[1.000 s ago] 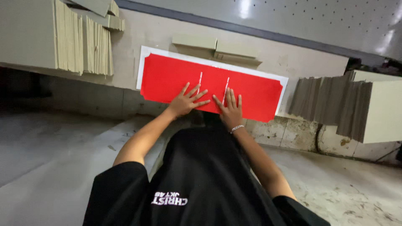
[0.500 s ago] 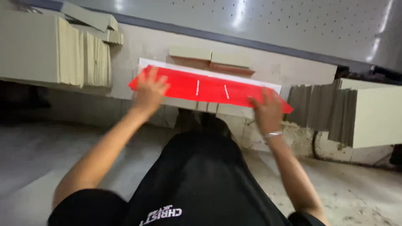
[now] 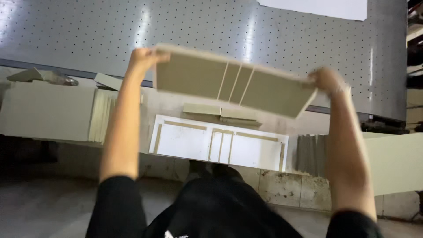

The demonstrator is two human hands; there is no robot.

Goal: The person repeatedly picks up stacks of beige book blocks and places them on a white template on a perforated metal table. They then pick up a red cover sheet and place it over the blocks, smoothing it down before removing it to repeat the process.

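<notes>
Hands at either end of a board — the left hand [image 3: 143, 57] grips the upper left corner, fingers curled over the edge, and the right hand [image 3: 327, 79], blurred, clasps the right end. The board [image 3: 233, 81] is held up in the air, tilted, its grey-brown underside toward the camera; three pale lines run across its middle, close together. Both arms are raised and spread apart, with black sleeves at the bottom of the view. Below the board, on the ledge [image 3: 167, 103], lies a white sheet [image 3: 185, 142] with tan strips along its borders and narrow strips at its centre; it is well apart from the lifted board. Just behind the sheet sit two flat tan pieces [image 3: 220, 110], partly hidden by the board's lower edge. To the left of the left arm stands a stack of boards [image 3: 99, 115] on edge beside a large pale block [image 3: 44, 112]; some scraps [image 3: 42, 76] lie on top behind it. To the right, past the right arm, another stack [image 3: 310, 154] stands on edge next to a second pale block [image 3: 394, 161]. Behind everything stretches a grey perforated panel [image 3: 79, 31] with light glare on it — a white sheet [image 3: 317, 6] lies at its far edge.
</notes>
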